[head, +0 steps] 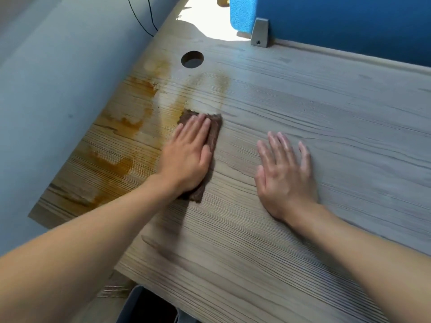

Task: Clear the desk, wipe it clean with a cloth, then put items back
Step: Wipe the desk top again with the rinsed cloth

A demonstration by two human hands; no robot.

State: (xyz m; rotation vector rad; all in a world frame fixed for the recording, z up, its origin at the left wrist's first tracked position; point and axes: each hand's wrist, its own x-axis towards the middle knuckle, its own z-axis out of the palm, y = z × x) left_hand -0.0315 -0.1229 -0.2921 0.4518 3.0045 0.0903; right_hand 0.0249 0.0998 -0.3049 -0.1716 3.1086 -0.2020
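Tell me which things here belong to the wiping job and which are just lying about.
In the job: brown cloth, left hand pressing it flat, right hand flat on the desk, orange stain.
Just there: blue partition, grey bracket, cable hole, black cables.
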